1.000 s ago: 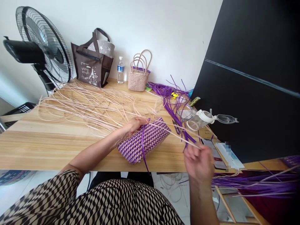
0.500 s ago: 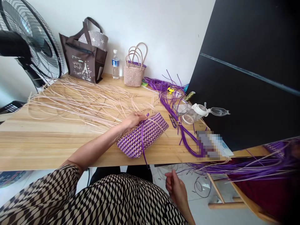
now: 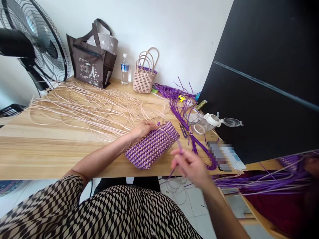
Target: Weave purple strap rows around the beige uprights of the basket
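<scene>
The person's left hand point(image 3: 143, 128) rests with fingers curled over the far upper edge of a small purple-and-cream woven basket point(image 3: 152, 148), which lies on its side near the front edge of the pale wooden table point(image 3: 50, 156); the hand presses down on the weave and steadies it. The right hand point(image 3: 190, 166), blurred, hovers just in front of the basket's right end with fingers pinched on a thin purple weaving strip point(image 3: 178, 147) that trails down past the table edge. To do this step well, it seems wise to keep the left hand firm on the rim so the basket cannot roll, and to draw the strip taut and flat, without a twist, so it sits flush with the neighbouring rows. Behind the basket a wide fan of loose cream reed strands point(image 3: 82, 106) spreads across the table, touching its far side, and could snag the working strip if pulled carelessly. To the right lies a tangle of purple strips point(image 3: 179, 103), with a clear plastic lidded jug point(image 3: 208, 122) on its side just beside them. Against the wall stand 1 brown tote bag point(image 3: 91, 64), 1 clear water bottle point(image 3: 124, 69) and 1 finished cream woven handbag point(image 3: 144, 78); a black standing fan point(image 3: 30, 43) stands at the left.
</scene>
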Motion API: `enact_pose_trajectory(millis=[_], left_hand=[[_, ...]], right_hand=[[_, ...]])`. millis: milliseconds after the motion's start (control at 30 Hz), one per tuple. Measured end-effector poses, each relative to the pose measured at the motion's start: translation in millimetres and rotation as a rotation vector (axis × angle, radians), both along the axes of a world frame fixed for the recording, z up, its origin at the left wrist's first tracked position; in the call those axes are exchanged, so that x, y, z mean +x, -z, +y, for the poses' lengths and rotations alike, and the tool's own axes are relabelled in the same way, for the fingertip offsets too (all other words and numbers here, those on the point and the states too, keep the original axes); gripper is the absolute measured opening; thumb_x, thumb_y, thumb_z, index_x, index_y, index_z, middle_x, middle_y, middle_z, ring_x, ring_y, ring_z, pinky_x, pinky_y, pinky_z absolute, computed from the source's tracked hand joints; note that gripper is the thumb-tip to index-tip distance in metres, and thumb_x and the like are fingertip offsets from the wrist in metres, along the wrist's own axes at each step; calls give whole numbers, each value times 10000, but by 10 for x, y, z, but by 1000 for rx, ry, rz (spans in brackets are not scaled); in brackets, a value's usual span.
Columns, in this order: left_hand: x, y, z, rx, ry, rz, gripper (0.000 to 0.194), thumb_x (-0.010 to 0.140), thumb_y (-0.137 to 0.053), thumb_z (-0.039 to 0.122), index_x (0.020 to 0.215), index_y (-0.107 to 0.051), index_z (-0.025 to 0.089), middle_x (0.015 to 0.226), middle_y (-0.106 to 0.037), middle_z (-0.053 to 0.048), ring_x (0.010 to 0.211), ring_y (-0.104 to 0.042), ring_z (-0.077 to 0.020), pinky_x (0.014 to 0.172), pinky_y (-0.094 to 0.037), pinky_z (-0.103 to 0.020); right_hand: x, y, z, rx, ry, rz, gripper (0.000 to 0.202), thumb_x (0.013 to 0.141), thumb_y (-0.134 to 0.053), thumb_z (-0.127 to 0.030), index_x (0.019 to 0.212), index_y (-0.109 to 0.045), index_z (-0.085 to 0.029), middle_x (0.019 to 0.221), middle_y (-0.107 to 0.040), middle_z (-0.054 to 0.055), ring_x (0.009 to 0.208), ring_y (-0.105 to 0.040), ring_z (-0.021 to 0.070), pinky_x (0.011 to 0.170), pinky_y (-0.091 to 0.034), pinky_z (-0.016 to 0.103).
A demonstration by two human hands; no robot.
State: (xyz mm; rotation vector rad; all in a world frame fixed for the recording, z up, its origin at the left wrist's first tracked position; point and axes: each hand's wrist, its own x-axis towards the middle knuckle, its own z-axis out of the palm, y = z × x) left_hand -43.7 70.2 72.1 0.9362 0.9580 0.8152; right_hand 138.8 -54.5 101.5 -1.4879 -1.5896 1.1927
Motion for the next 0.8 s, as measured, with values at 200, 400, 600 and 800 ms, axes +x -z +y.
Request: enact_pose_trajectory(millis=[200, 400, 600, 800], left_hand=[[-31, 26, -9, 85, 103, 10, 191, 748, -613, 277, 629, -642, 131, 539, -597, -5, 456, -462, -89, 477, -315, -219], [-50, 11, -54, 307, 283, 74, 258, 724, -659, 383, 729, -677, 126, 652, -628, -19, 548, -500, -95, 529, -342, -216], [-29, 21, -67, 243, 202, 77, 250, 724, -632, 373, 684, -655, 127, 581, -579, 4, 484, -443, -79, 475, -283, -212], [2, 2, -71, 155, 121, 69, 187, 681, -639, 307, 628, -621, 128, 526, -544, 21, 452, -410, -72, 458, -270, -210]], right_hand=[[596, -419, 811, 509, 316, -531, 292, 820, -496, -393, 868, -672, -165, 670, -660, 29, 466, -474, 99, 500, -359, 240], [726, -192, 1370, 446, 196, -854, 304, 810, -478, -337, 653, -674, -166, 611, -637, 41, 571, -534, 158, 555, -338, 265], [442, -166, 1143, 781, 94, -767, 215, 835, -495, -297, 858, -672, -177, 884, -641, 83, 785, -568, 186, 699, -402, 291], [61, -149, 695, 489, -269, -698, 159, 818, -558, -281, 707, -609, -178, 687, -600, 8, 618, -525, 128, 586, -372, 253]])
